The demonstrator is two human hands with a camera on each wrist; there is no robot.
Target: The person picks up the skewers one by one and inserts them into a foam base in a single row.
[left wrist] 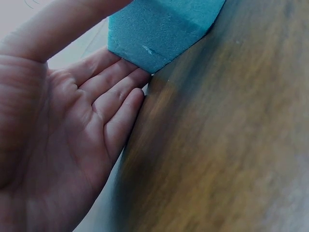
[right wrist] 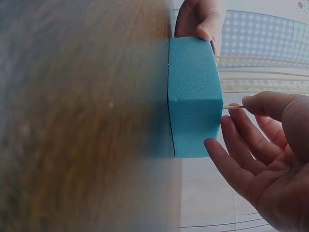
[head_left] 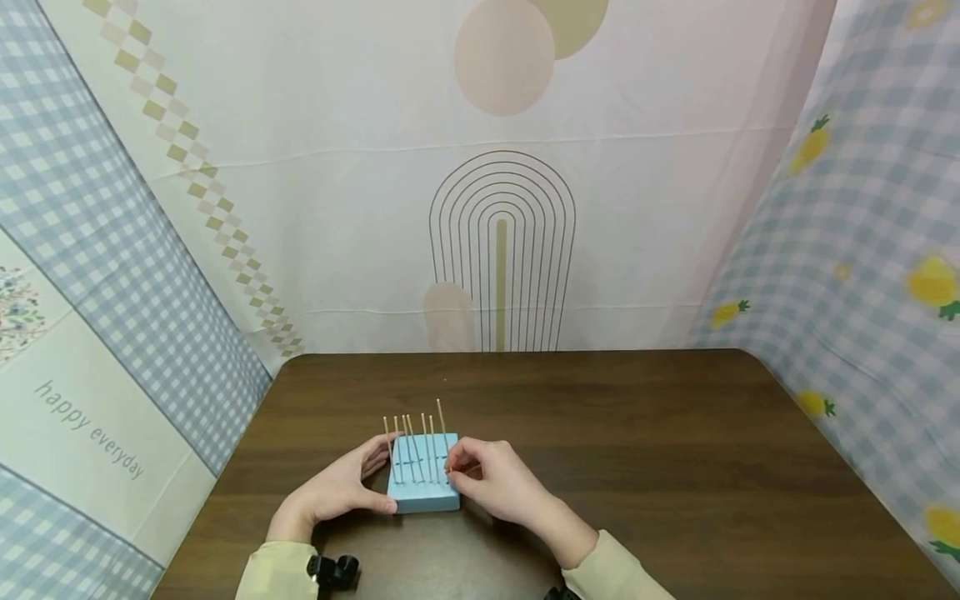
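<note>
A light blue foam block (head_left: 426, 504) lies on the table, and several thin wooden sticks (head_left: 440, 415) stand in its top, some slightly tilted. My left hand (head_left: 337, 483) holds the block from the left, thumb at the front corner and fingers along the side toward the back. In the left wrist view those fingers touch the side of the block (left wrist: 154, 36). At the block's right edge my right hand (head_left: 498, 482) pinches a thin stick (right wrist: 233, 107) between thumb and forefinger, its lower end at the block's top. Its upper part is hidden by the hand.
The dark brown wooden table (head_left: 600, 417) extends to the right of and behind the block. A patterned cloth (head_left: 360, 233) hangs at the table's back edge, with checked cloths (head_left: 847, 333) on both sides. A black wrist-camera mount (head_left: 333, 572) sits at the left cuff.
</note>
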